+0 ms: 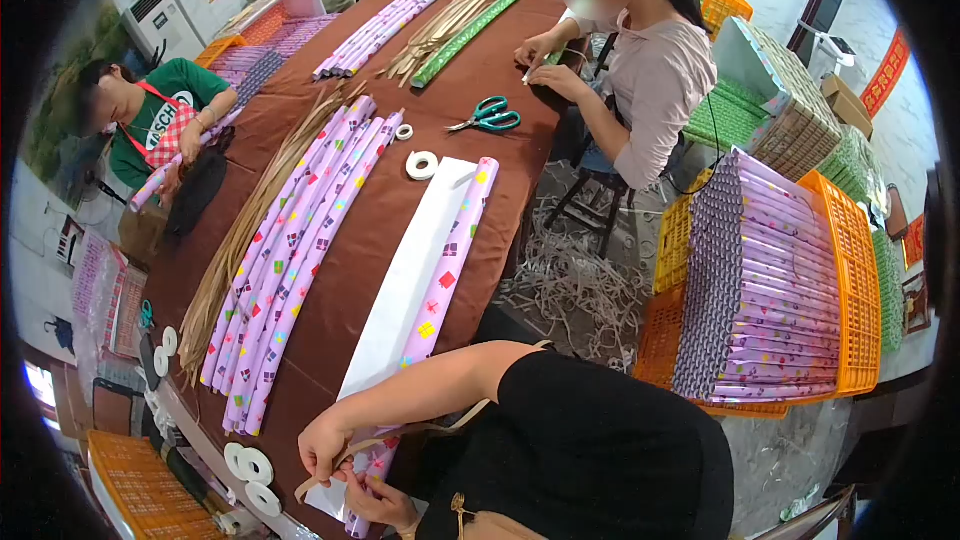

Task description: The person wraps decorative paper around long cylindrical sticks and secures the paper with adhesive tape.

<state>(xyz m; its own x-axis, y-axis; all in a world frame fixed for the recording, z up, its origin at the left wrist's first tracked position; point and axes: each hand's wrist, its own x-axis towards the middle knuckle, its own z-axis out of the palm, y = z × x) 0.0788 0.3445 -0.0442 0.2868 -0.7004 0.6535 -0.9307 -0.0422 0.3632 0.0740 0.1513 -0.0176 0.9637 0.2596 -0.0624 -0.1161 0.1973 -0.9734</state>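
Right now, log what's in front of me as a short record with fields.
Right hand: gripping a tan strip
Left hand: fingers close by, near the end of a patterned purple roll
Alongside that roll: white sheet
Surface: brown-covered table
Also on it: more purple rolls, teal-handled scissors
Co-workers: one in green, one in a pale top
Far right: orange crate holding purple rolls

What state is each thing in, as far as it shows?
Thin tan strip: limp, in the right hand's grip
Left hand: fingers curled, grip partly hidden
Pink gift-print wrapping paper: partly unrolled, white underside showing
Green patterned paper roll: rolled up
Teal-handled metal scissors: lying on the table
Orange plastic crate: filled with rolls
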